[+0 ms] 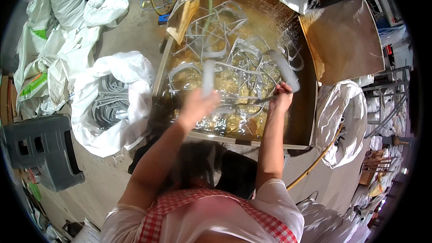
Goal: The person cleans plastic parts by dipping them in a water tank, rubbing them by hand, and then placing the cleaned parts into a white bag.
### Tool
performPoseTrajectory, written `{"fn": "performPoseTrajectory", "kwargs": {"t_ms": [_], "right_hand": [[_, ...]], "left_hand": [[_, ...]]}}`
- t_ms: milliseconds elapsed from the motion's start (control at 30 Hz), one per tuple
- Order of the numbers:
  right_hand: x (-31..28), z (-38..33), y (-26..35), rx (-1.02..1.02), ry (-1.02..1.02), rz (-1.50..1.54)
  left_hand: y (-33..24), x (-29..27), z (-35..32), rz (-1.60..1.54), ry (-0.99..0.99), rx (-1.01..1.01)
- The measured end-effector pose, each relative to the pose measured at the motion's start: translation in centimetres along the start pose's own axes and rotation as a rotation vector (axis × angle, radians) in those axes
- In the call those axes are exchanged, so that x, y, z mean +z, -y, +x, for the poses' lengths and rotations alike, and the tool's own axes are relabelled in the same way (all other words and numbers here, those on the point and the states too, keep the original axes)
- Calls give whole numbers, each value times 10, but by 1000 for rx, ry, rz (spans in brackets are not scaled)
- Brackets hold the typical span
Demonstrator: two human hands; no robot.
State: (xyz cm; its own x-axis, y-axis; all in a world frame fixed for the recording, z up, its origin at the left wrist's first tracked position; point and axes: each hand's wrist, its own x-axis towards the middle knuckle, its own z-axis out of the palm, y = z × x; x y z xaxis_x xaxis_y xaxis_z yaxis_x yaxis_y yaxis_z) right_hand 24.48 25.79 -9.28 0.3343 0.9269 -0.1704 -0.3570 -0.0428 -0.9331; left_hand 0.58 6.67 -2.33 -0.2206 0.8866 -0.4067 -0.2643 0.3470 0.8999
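Above a metal tank [312, 128] of water, a grey plastic moulding [246, 68] with two curved end pieces and thin bars is raised. My right hand [283, 94] is closed around its right side, below the curved end piece. My left hand [198, 105] is at the lower end of its left piece, smeared by motion, so its fingers cannot be made out. Both end pieces are blurred too. Several similar grey mouldings [211, 54] lie in the yellowish water beyond and beneath my hands.
A white sack [83, 103] of grey curved strips stands left of the tank, beside a dark plastic stool [40, 150]. Another white sack [353, 108] is at the right, below a brownish board [344, 40]. A hose [208, 4] enters the tank at the back. A yellow pole [315, 164] leans near the right sack.
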Motion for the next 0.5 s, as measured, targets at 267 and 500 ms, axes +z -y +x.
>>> {"fn": "performPoseTrajectory", "kwargs": {"t_ms": [267, 500], "right_hand": [[27, -16, 6, -685, 999, -674], [80, -54, 6, -825, 1366, -1125]], "left_hand": [[17, 1, 5, 342, -280, 324], [4, 22, 0, 595, -19, 502]]}}
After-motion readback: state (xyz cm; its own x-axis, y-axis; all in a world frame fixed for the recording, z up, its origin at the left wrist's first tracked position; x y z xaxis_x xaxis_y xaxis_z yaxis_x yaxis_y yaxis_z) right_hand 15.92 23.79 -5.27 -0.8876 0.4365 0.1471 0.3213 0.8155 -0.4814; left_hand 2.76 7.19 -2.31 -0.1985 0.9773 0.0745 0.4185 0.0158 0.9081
